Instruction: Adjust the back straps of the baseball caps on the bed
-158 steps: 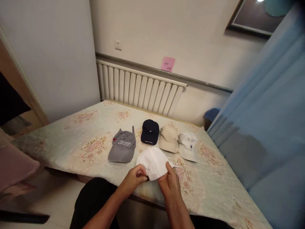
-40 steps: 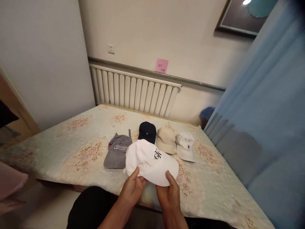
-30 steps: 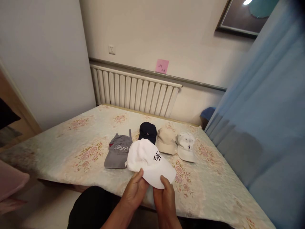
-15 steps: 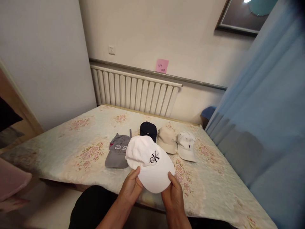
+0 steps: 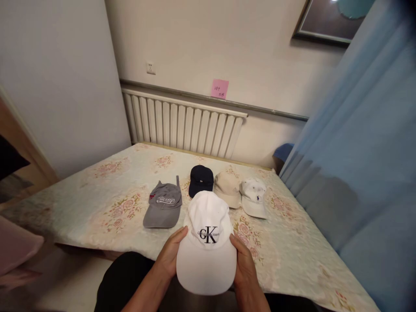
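A white baseball cap (image 5: pixel 208 221) with a black letter logo is held up at the bed's near edge, its brim pointing down towards me. My left hand (image 5: pixel 171 251) grips its left side, thumb on top at the brim's edge. On the other side my right hand (image 5: pixel 243 260) grips it in the same way. The fingers under the cap are hidden. Behind it lie a grey cap (image 5: pixel 165 206) with script lettering, a dark navy cap (image 5: pixel 200 180), a beige cap (image 5: pixel 225 188) and an off-white cap (image 5: pixel 253 197) with a small dark emblem.
The caps rest on a bed with a floral cover (image 5: pixel 130 182). A radiator (image 5: pixel 182 121) and a pink note (image 5: pixel 220 89) are at the wall behind. A blue curtain (image 5: pixel 364 164) hangs along the right. Pink cloth (image 5: pixel 19 251) shows at the left edge.
The white cap has turned so its brim points straight towards me, and it has come lower and nearer. Both hands moved to its sides. The grey and navy caps are less covered.
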Demonstrator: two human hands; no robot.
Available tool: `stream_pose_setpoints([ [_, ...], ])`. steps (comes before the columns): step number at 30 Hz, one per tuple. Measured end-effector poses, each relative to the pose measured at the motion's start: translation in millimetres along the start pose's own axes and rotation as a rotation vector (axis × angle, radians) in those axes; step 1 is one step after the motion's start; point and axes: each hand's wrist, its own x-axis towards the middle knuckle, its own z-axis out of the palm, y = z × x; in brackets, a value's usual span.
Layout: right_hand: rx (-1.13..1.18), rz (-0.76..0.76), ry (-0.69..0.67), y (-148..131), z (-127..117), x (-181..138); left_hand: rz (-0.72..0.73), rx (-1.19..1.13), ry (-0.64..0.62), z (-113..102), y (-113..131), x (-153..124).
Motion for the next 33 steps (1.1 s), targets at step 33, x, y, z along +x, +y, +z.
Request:
stream_pose_setpoints([
  [33,-0.061,0.003,-0.083,9,-6,-7,-0.132,-0.041,-0.139,-5,-6,-11],
])
